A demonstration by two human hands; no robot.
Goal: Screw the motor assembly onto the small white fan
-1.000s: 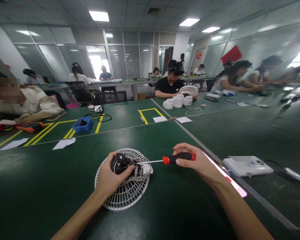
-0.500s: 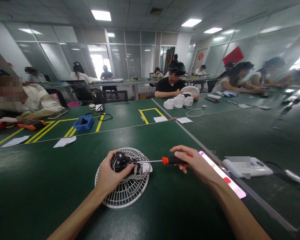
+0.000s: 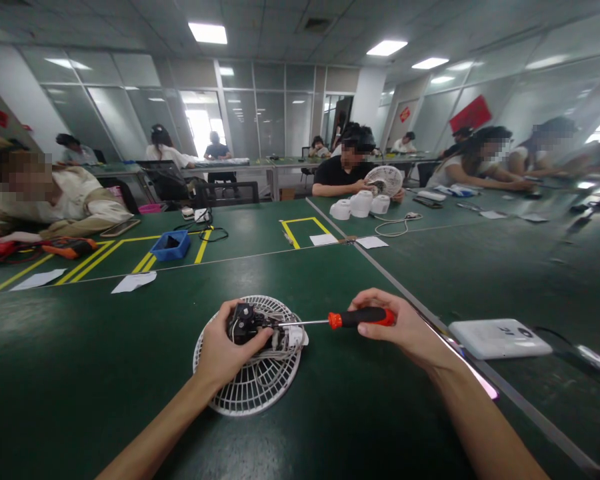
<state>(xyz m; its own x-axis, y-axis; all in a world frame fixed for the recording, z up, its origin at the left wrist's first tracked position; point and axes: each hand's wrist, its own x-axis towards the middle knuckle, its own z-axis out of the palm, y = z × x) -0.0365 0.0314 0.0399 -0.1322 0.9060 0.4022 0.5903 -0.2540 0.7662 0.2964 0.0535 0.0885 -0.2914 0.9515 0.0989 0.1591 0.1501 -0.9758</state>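
Observation:
A round white fan grille (image 3: pixel 250 393) lies flat on the green table, with a black fan motor (image 3: pixel 245 319) on top of it. My left hand (image 3: pixel 225 347) is closed around the motor, thumb on its near right side. Pale wires (image 3: pixel 273 357) are bundled beside the motor. In my right hand (image 3: pixel 387 320) is a screwdriver (image 3: pixel 353 319) with a red and black handle, held level. Its shaft points left and its tip reaches the motor close to my left thumb; the exact contact point is too small to make out.
To the right, a phone (image 3: pixel 473 370) lies partly behind my right forearm, near a white power bank (image 3: pixel 500 339) with a cable. Ahead are a blue bin (image 3: pixel 171 245), paper slips (image 3: pixel 134 281) and white fan parts (image 3: pixel 360 204). A co-worker across the table holds another grille (image 3: pixel 384 180).
My right hand has opened and closed again around the screwdriver handle, shifting its grip. My left hand stays on the motor. The co-worker opposite has tilted their grille up.

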